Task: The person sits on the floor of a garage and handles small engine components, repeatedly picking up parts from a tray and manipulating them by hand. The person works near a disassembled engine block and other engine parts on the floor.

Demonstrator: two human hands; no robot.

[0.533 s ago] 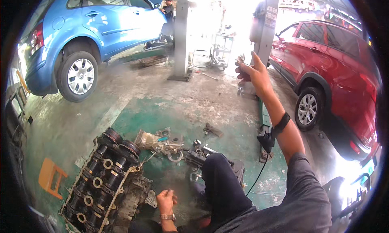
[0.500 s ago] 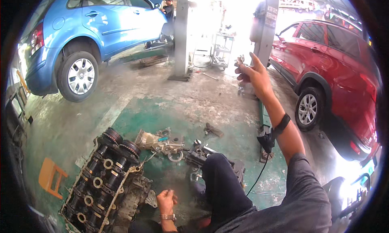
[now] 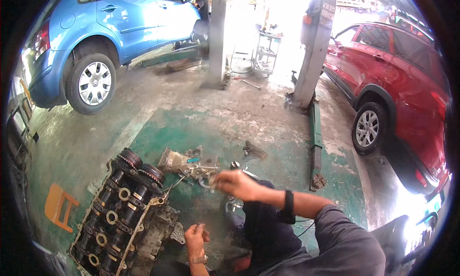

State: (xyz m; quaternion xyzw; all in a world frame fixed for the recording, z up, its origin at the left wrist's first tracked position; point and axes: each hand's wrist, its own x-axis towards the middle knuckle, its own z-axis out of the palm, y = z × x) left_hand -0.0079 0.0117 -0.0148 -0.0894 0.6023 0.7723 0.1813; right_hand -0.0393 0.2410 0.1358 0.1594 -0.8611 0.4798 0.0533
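Observation:
My left hand (image 3: 195, 238) is low, beside the engine's lower right side, with its fingers curled together. Whatever it may hold is hidden. To its left lies a large engine cylinder head (image 3: 108, 216) with black camshafts and two dark toothed cam gears (image 3: 152, 175) at its far end. My right hand (image 3: 238, 185) reaches across in front of my knee, bent at the wrist, its fingers drawn together and slightly blurred. No object in it can be made out. Just beyond its fingertips sits a pale metal engine casing (image 3: 175, 162) with small parts around it.
A dark tool-like part (image 3: 255, 150) lies on the green floor ahead. An orange stool (image 3: 61, 208) is at the left. A lift post (image 3: 311, 60) and its green arm (image 3: 315, 137) stand right, near a red car (image 3: 383, 70). A blue car (image 3: 129, 24) is raised at left; a person (image 3: 202, 5) is beyond.
My right hand has come down from its raised, forward position, in toward the engine parts, and its fingers have curled. My left hand has stayed nearly in place.

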